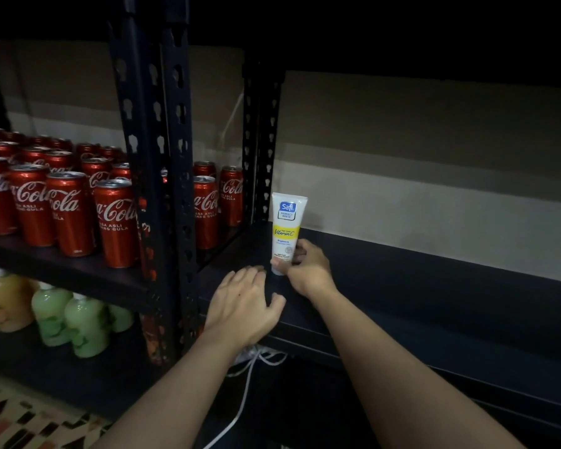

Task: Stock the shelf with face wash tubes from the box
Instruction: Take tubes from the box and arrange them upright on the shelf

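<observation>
Here's the tube (287, 228), white with a yellow band, standing upright on its cap on the dark shelf (434, 296), right at the left end and close to the rear post (263, 150). The right hand (308, 270) has it by the lower part: its fingers (301, 249) curl round the right side and the thumb presses across the front near the cap, a firm pinch. The left hand (243, 303) lies flat on the shelf's front part, palm down, fingers (253, 275) straight and slightly spread, holding nothing. Their tips sit just beside the tube's base; whether they touch it I cannot tell.

Behind the tube runs a pale wall (418, 196). Across the uprights on the left, rows of red cola cans (68, 215) fill the neighbouring shelf. One level down stand green bottles (85, 322) and an orange one (7, 299). A white cable (245, 393) hangs below the shelf edge, between the two forearms. Patterned floor (20, 419) shows at bottom left.
</observation>
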